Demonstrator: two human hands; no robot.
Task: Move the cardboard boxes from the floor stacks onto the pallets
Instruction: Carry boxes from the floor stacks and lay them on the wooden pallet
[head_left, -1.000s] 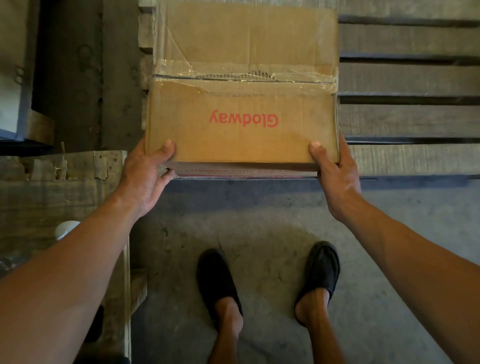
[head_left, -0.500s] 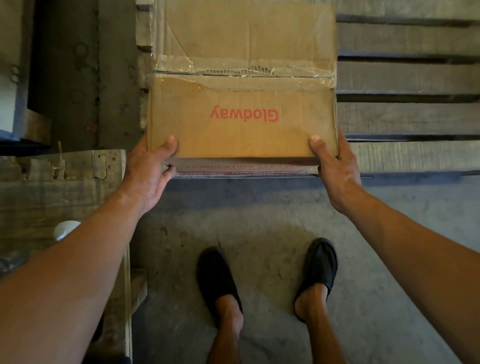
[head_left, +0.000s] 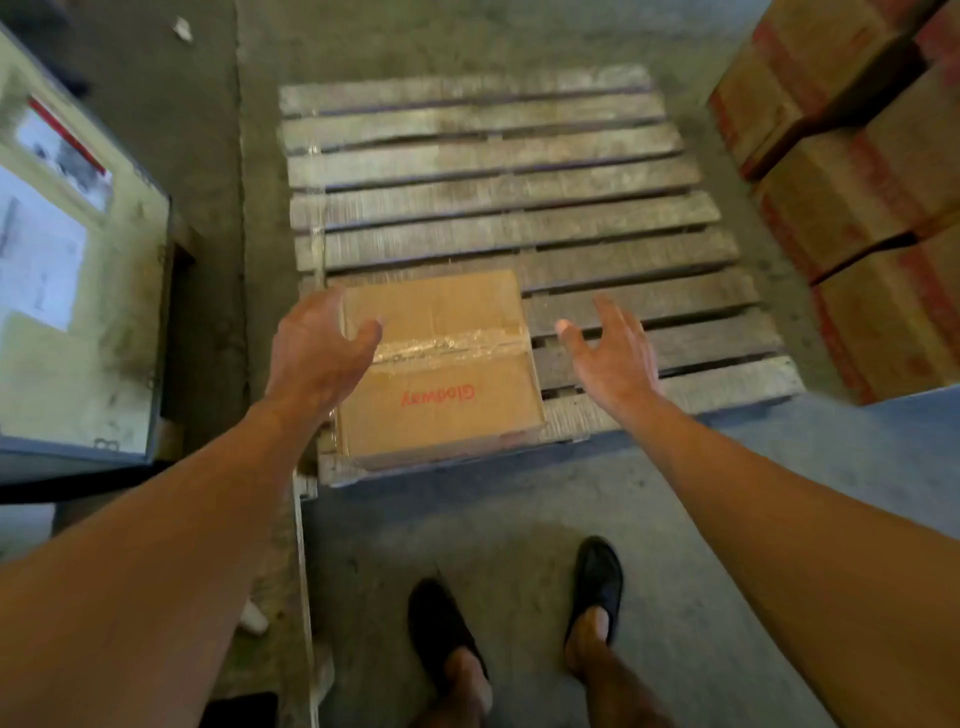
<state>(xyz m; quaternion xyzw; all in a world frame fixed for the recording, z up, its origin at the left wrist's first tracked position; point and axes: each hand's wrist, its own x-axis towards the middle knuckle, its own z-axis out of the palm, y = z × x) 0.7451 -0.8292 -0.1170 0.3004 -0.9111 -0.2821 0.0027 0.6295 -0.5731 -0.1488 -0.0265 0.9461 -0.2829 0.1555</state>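
The cardboard box (head_left: 441, 369), printed with a red "Glodway" mark and sealed across its top with clear tape, is seen in the head view set flat on the wooden pallet (head_left: 597, 208), at the pallet's 7 o'clock corner, close to the near edge. The left hand (head_left: 317, 348) is held over the box's 9 o'clock side with fingers loosely curled and nothing gripped; whether it touches the cardboard cannot be told. The right hand (head_left: 613, 353) is spread open, palm down, just beside the box's 3 o'clock edge and clear of it, above bare slats. The rest of the pallet, from 9 o'clock round through 12 to 4 o'clock, is left uncovered. A stack of further boxes (head_left: 857, 171) with red tape is seen at 2 o'clock in the frame, beyond the pallet's right edge. A pale cabinet-like unit (head_left: 78, 260) is seen at 9 o'clock, and the person's two dark shoes (head_left: 597, 582) are planted on the concrete floor at 6 o'clock. One box is judged placed; most of the loading is judged left, since the stack looks untouched and the pallet is nearly bare.
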